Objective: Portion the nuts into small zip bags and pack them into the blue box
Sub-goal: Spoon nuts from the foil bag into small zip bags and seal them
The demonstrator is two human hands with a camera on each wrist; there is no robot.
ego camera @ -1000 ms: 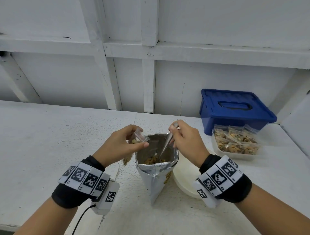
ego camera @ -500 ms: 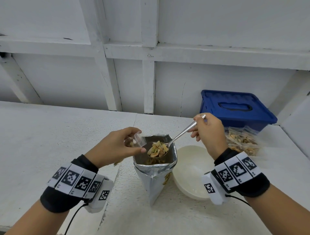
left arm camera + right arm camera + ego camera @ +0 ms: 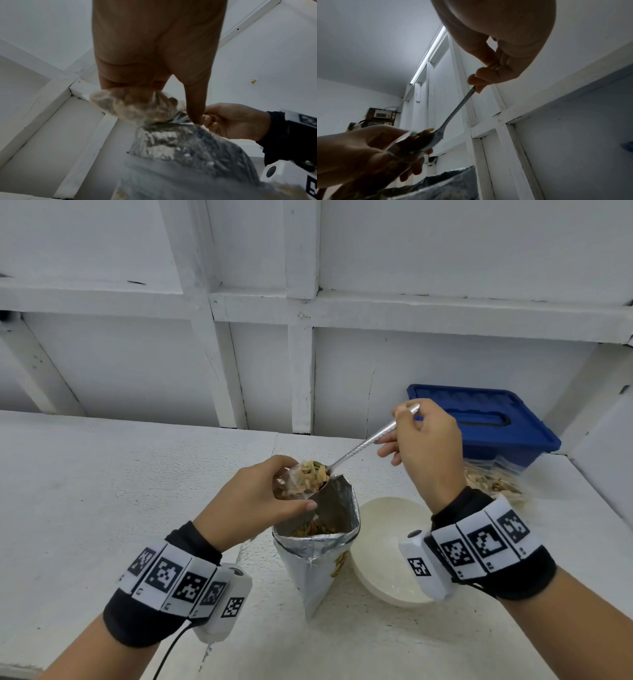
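Note:
A silver foil bag of nuts [image 3: 318, 556] stands open on the white table. My left hand [image 3: 253, 501] pinches a small clear zip bag [image 3: 291, 486] open just above the foil bag's left rim; the bag [image 3: 137, 105] hangs from my fingers in the left wrist view. My right hand [image 3: 424, 446] grips the handle of a metal spoon [image 3: 363, 446]. Its bowl, heaped with nuts [image 3: 313, 474], sits at the zip bag's mouth. The spoon [image 3: 453, 116] slopes down to the left hand in the right wrist view. The blue box [image 3: 479, 422], lid on, stands at the back right.
An empty white bowl [image 3: 387, 549] sits right of the foil bag, under my right wrist. Filled zip bags [image 3: 493, 484] lie in front of the blue box. A white panelled wall runs along the back of the table.
The right hand lifted the loaded spoon out of the foil bag and carried it left and up to the zip bag's mouth. The left hand stayed by the rim with the bag.

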